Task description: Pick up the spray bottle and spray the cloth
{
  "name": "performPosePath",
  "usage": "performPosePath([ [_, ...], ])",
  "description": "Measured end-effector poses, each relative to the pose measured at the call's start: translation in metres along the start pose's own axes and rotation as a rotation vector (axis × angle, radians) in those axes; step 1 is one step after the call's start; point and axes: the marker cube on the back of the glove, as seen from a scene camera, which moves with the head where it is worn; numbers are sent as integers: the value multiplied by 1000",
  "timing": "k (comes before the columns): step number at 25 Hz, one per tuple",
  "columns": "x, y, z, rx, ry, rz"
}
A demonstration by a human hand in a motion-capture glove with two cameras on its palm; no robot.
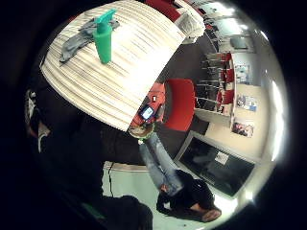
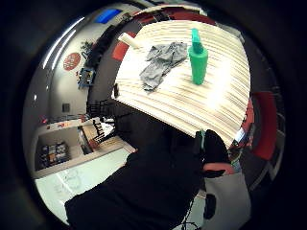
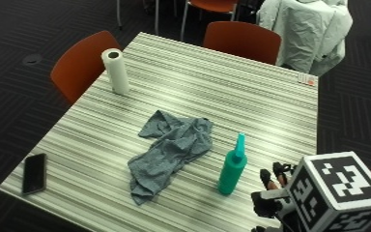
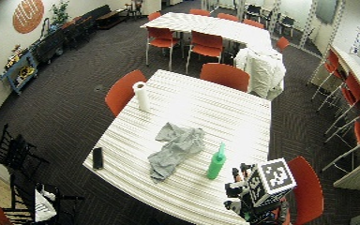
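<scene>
A green spray bottle [image 3: 232, 171] stands upright on the striped table [image 3: 237, 96], near its front right corner. A crumpled grey cloth [image 3: 173, 150] lies just left of the bottle, a small gap apart. My gloved right hand [image 3: 272, 186] hovers at the table's front right edge, a short way right of the bottle and not touching it. Its fingers [image 3: 267, 175] look relaxed and hold nothing. Both palm views show the bottle [image 2: 197, 60] beside the cloth [image 2: 160, 62] at a distance, and again the bottle [image 1: 103, 38] with the cloth [image 1: 79, 38] behind it.
A paper towel roll [image 3: 116, 71] stands at the table's far left edge. A dark phone [image 3: 34, 173] lies at the front left corner. Orange chairs [image 3: 76, 65] ring the table; a pale jacket [image 3: 307, 29] hangs over one at the back right.
</scene>
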Motion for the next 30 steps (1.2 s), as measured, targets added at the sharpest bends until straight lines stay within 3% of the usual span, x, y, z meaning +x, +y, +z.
performPosePath([
  [24,-67,-17,-1,29,3,-114],
  [30,-65,-16,16,68,-340,-94],
])
